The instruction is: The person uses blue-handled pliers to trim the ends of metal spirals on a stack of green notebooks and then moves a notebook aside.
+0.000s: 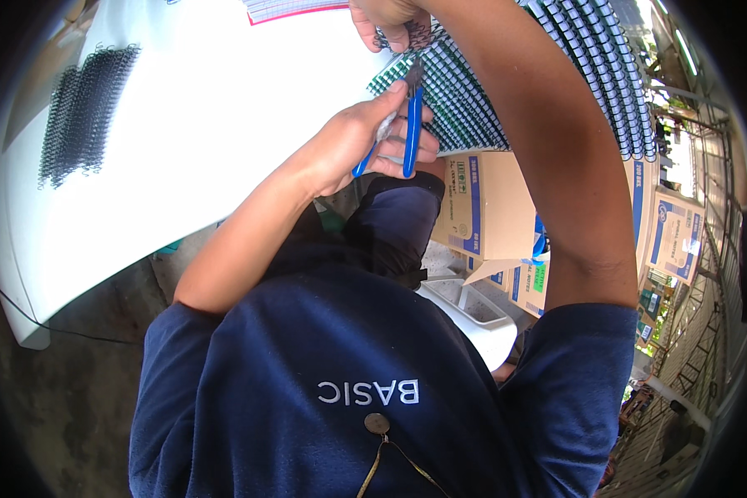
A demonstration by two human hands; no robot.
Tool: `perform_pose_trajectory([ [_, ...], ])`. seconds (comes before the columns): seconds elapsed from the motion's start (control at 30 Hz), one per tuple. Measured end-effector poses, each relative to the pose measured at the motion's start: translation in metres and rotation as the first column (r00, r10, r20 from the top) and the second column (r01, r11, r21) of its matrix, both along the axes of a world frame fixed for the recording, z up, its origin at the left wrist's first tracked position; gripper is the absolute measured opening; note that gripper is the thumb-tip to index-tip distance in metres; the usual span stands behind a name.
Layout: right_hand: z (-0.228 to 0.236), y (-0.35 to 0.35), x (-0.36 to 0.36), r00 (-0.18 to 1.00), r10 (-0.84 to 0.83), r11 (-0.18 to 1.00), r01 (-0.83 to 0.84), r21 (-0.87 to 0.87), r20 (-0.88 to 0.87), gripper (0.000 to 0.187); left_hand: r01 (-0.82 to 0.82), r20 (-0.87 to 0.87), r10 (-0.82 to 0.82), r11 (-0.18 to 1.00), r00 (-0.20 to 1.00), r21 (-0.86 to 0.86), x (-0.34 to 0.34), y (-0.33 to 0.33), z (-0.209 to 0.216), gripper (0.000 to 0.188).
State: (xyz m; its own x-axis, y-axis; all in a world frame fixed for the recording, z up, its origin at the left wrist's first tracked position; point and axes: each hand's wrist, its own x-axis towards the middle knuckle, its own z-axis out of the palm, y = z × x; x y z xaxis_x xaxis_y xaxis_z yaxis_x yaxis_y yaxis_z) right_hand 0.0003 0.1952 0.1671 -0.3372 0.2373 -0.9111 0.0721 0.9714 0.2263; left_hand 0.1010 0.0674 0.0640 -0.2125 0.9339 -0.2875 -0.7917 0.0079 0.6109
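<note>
My left hand (pixel 382 137) is wrapped round a pair of blue-handled wire cutters (pixel 412 124), their dark jaws pointing up toward my other hand. Just beyond those jaws, my right hand (pixel 388 23) pinches a dark wire coil (pixel 415 36) at the top of the view. Part of that hand is cut off by the frame's upper edge. Under and beside the coil lie rows of black spiral bindings with green and white edges (pixel 465 100), partly hidden behind my right forearm.
A bundle of black wire coils (pixel 89 114) lies on the white table (pixel 224 108) at the left. Red-edged lined paper (pixel 295 10) is at the far side. More spiral bindings (pixel 598 62) stand at right. Cardboard boxes (pixel 502 203) and a white plastic stool (pixel 473 319) are below.
</note>
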Motion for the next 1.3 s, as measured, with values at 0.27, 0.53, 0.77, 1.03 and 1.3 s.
perform_pose_trajectory([
  [0.27,0.014,-0.004,0.001,0.989,0.139,0.984,-0.144,0.101,0.057,0.026,0.101,-0.161,-0.099,0.995,0.982,0.007,-0.002,-0.007,-0.003,0.062],
  [0.53,0.023,-0.006,0.003,0.987,0.160,0.985,-0.161,0.066,0.022,0.027,0.057,-0.053,-0.055,0.998,0.997,0.037,-0.004,0.000,0.006,0.060],
  [0.77,0.027,-0.006,0.004,0.985,0.170,0.984,-0.170,0.059,0.010,0.027,-0.015,0.001,0.015,1.000,1.000,0.028,0.003,-0.001,0.021,0.058],
  [1.03,0.034,-0.008,0.008,0.981,0.195,0.979,-0.194,0.058,-0.009,0.028,0.102,-0.139,-0.088,0.990,0.986,0.095,-0.008,-0.003,0.010,0.061],
  [1.3,0.041,-0.011,0.009,0.972,0.233,0.971,-0.230,0.070,-0.028,0.029,-0.013,-0.108,0.019,0.998,0.994,0.054,-0.002,0.009,0.022,0.059],
])
